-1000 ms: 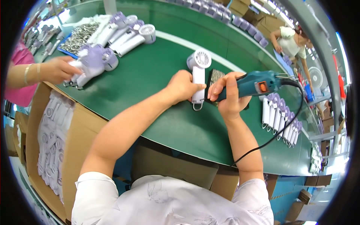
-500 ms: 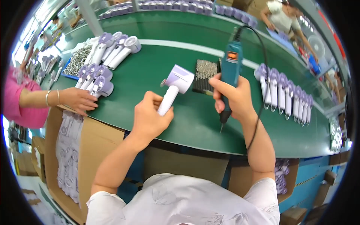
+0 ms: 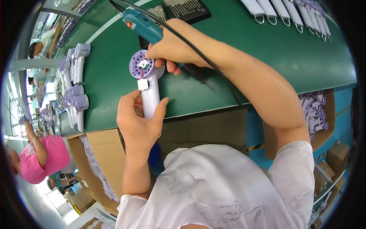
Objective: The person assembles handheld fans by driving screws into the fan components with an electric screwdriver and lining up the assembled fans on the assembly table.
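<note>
While the left hand [image 3: 139,124] holds a handheld fan [image 3: 151,98] by its white handle, fingers curled around the lower part, the right hand [image 3: 177,44] clasps a teal electric screwdriver [image 3: 144,28], its fingertips against the fan's purple head. The fan is over the green table [image 3: 110,97], its open face upward. The screwdriver's bit points away from it, toward the table's near edge. Beyond the right hand sits a black tray [image 3: 202,16] of small metal pieces.

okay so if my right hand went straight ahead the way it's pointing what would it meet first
Most likely the purple fan head; your right hand seems right at its rim, though depth leaves contact uncertain.
</note>
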The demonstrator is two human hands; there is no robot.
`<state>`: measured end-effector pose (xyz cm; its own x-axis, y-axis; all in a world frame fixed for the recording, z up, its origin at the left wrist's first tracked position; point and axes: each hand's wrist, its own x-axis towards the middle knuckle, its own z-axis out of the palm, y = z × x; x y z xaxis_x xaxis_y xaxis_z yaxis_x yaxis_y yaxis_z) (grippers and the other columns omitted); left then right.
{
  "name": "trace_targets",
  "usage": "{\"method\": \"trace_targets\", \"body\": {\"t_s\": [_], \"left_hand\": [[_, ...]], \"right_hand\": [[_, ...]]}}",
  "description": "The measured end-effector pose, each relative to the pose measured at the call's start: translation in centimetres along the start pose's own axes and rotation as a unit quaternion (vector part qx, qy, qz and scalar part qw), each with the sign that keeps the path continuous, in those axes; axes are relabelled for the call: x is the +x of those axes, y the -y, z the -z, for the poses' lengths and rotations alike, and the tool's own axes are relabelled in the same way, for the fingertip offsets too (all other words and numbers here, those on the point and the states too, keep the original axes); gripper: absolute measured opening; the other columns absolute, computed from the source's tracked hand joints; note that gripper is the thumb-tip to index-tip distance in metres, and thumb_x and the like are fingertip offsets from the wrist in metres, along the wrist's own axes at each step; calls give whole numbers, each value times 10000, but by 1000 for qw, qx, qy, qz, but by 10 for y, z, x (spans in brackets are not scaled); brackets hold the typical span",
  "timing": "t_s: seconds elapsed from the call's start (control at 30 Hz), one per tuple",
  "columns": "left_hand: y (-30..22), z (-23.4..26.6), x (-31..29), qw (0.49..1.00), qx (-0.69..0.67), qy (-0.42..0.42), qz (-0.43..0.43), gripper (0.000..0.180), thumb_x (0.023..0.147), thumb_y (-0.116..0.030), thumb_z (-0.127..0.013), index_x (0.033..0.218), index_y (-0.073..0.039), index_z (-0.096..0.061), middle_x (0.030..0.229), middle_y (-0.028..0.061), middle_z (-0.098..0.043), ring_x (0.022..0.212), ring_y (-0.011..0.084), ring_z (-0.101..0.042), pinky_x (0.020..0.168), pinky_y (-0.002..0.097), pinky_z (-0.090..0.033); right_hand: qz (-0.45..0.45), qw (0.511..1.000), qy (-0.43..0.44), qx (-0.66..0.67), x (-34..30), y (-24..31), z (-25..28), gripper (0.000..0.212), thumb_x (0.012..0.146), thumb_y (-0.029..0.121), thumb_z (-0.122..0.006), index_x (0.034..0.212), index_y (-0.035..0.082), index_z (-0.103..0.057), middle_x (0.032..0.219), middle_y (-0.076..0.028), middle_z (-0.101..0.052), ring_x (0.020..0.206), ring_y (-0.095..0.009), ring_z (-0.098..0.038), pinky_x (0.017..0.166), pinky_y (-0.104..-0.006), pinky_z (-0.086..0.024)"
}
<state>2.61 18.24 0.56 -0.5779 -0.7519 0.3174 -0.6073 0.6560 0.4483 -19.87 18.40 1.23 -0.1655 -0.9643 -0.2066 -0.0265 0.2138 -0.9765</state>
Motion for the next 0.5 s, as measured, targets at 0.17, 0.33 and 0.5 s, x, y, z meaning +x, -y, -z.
{"method": "trace_targets", "body": {"t_s": [0.17, 0.33, 0.5], "left_hand": [[30, 13, 31, 964, -209, 60, 150, 386, 818, -61, -815, 1159, 58, -678, 945, 70, -703, 749, 79, -604, 616, 200, -475], [70, 12, 93, 931, -330, 144, -62, 675, 747, -6, -825, 1377, 17, -584, 1254, 149, -660, 1041, 157, -609, 771, 263, -510], [84, 0, 119, 890, -337, 266, -152, 771, 647, -93, -920, 1346, 28, -618, 1352, 146, -628, 1193, 217, -594, 930, 342, -487]], "right_hand": [[18, 1000, -8, 21, 2, -6, 5, 266, 858, 157, -728, 854, -106, -684, 684, -120, -664, 476, -143, -584, 400, -290, -481], [15, 1000, -8, 13, 0, -1, -2, 301, 852, 177, -759, 822, -113, -685, 678, -119, -660, 474, -149, -586, 399, -290, -479], [10, 1000, -9, -21, 1, -3, 4, 375, 836, 255, -777, 810, -109, -689, 681, -122, -663, 497, -162, -614, 436, -304, -515]]}}
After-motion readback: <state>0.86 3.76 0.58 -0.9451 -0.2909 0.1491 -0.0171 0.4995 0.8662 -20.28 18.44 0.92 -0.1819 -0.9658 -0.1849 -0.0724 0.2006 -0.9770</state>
